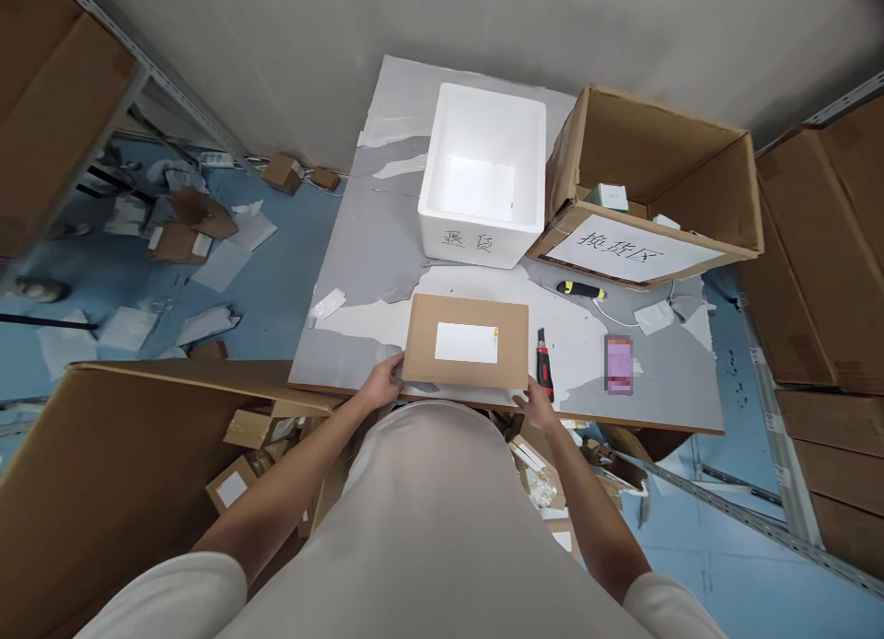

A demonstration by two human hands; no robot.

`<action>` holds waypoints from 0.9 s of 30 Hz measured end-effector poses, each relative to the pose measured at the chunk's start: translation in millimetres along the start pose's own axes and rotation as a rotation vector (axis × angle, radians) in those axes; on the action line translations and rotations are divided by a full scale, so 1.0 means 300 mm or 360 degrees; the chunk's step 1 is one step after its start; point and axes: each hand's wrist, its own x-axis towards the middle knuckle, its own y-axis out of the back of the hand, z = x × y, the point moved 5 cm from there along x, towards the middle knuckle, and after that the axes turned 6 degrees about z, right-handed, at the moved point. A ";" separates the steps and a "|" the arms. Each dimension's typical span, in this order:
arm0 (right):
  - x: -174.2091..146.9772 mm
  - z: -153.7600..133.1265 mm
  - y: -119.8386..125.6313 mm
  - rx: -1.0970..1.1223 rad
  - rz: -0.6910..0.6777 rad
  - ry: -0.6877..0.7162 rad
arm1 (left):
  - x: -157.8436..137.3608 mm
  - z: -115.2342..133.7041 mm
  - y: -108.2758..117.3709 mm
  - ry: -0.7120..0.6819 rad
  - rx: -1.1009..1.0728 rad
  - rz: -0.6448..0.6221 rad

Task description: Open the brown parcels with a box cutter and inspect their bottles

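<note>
A closed brown cardboard box (pixel 421 344) with a white label lies flat near the table's front edge. My left hand (pixel 384 382) grips its left side, fingers against the lower left corner. At the opposite corner, my right hand (pixel 536 405) holds the box's right side, its fingers partly curled under. Just right of the box is a red and black box cutter (pixel 543 365), close to my right hand. Farther back lies a yellow and black box cutter (pixel 580 290). A pink, blurred rectangular item (pixel 620 365) rests to the right.
Behind the box stand a white foam box (pixel 456 238) and an open carton (pixel 566 160) with small boxes inside, both marked with handwriting. A large open carton (pixel 138 436) sits at lower left. Shelving with cartons (pixel 815 252) borders the right; packaging litters the blue floor (pixel 276 280).
</note>
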 end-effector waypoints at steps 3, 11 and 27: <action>-0.005 -0.002 -0.025 -0.0016 0.0024 -0.0021 | -0.022 0.009 -0.020 -0.0036 -0.0056 -0.0034; 0.015 -0.173 0.091 -0.0214 0.0211 0.0258 | 0.015 0.173 0.061 -0.0091 0.0130 0.0142; 0.188 -0.186 0.153 -0.0391 0.0465 0.0001 | 0.179 0.324 0.018 0.0003 0.0442 0.0563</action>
